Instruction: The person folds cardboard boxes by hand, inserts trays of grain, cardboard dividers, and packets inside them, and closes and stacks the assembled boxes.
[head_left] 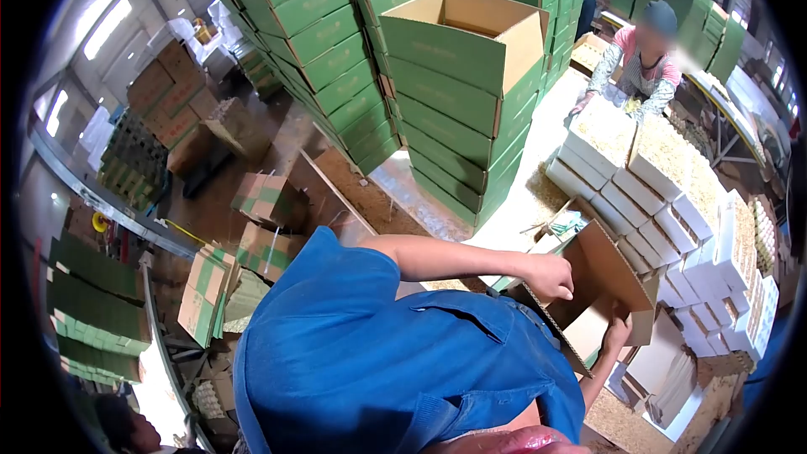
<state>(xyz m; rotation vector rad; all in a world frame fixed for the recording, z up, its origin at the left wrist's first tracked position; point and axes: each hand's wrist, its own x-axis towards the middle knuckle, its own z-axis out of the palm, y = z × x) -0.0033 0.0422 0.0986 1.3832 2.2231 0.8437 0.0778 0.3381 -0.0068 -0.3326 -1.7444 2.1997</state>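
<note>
Green boxes (pixel 445 97) are standing stacked at the back; white boxes (pixel 618 197) are sitting piled at the right. Beside these, an open carton (pixel 603 261) is tilting. The right hand (pixel 619 329) is gripping its cardboard; the left hand (pixel 550 276) is curling at its opening, its hold unclear.

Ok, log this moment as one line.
left hand: at open cardboard box | right hand: touching its wall | nearby: stacked green cartons, stacked white boxes, co-worker beside them
</note>
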